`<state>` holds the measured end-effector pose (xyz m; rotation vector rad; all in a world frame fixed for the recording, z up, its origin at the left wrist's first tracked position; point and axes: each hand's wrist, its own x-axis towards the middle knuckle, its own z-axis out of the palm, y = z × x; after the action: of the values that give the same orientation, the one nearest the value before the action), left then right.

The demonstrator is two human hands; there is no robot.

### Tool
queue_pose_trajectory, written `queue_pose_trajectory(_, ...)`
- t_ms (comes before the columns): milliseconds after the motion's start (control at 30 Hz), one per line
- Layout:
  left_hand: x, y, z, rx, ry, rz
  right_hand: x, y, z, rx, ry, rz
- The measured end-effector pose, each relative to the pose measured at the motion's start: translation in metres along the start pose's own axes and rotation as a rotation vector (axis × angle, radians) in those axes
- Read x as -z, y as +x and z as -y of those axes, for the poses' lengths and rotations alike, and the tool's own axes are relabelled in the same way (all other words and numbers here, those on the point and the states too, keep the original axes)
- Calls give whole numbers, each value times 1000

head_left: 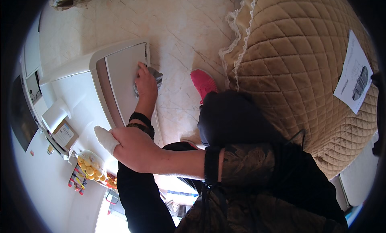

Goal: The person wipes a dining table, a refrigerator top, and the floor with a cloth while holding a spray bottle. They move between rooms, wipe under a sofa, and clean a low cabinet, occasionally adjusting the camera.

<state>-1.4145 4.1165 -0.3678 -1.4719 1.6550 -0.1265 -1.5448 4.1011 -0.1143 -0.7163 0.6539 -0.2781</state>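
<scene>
My left hand (146,85) reaches down against the white front panel (124,78) of a rounded white unit. Its fingers curl over a crumpled grey cloth (156,77), which shows on both sides of the hand. One fingertip lies near the panel's edge. Closer to me, my right hand (130,145) is closed around a wadded white cloth or tissue (106,139), whose end sticks out to the left over the unit's top. My right forearm crosses in front of the left wrist and hides part of it.
On the left, a white roll (55,114) and a cardboard box (64,134) stand beside a dark screen (23,112). Below them lies a bag of round yellow fruit (90,165). A brown quilted bed cover (289,60) bearing a printed sheet (354,78) fills the right. My pink shoe (203,84) rests on the tiled floor.
</scene>
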Motion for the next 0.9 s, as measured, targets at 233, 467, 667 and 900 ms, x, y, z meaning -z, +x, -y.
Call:
queue_pose_trajectory(233,-3,2,2,-7,-17,-29,0,-1,1,13,-8,5)
queue_pose_trajectory(467,-6,2,-5,25,99,-50,3,-1,3,-24,17,38)
queue_pose_trajectory(667,-8,2,-6,22,93,-23,2,-1,3,-22,6,21)
queue_pose_trajectory(900,-4,0,-2,35,30,-33,1,-1,2,-4,-4,26)
